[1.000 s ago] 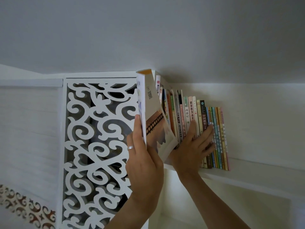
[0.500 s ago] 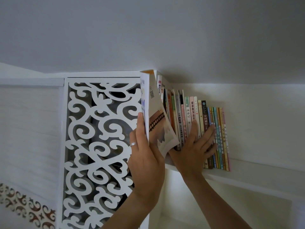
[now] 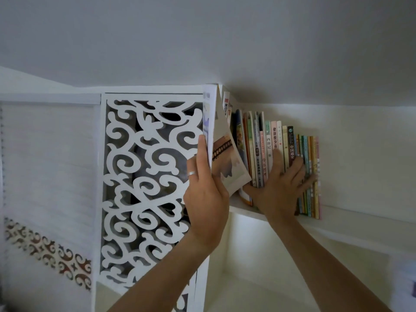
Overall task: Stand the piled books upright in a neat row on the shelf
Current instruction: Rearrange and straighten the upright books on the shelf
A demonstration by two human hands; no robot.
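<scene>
- At nine o'clock, a white wall panel (image 3: 47, 158) is carrying a band of brown scroll ornament (image 3: 48, 251) low down.
- Just right of it, a white fretwork side panel (image 3: 146, 176) of curling cut-outs is closing the left end of the shelf (image 3: 351, 224).
- My left hand (image 3: 206, 194), wearing a ring (image 3: 191, 173), is gripping a large white book (image 3: 210, 131) at the centre of the view: fingers are lying straight up its outer face, the thumb is tucked behind its lower edge. The book is standing tall against the fretwork panel, its top touching the ceiling line at twelve o'clock.
- The book's back cover (image 3: 227, 163) is bowing out toward three o'clock, its lower corner hanging over the shelf edge.
- My right hand (image 3: 275, 190) is lying spread and flat against the spines, fingers fanned toward one and two o'clock, pinching nothing.
- The row of books (image 3: 283, 140) is standing upright on the shelf, from the tall ones beside the white book to thin colourful ones at three o'clock; the leftmost are leaning slightly.
- A pink-spined book (image 3: 317, 154) is ending the row, with bare shelf beyond.
</scene>
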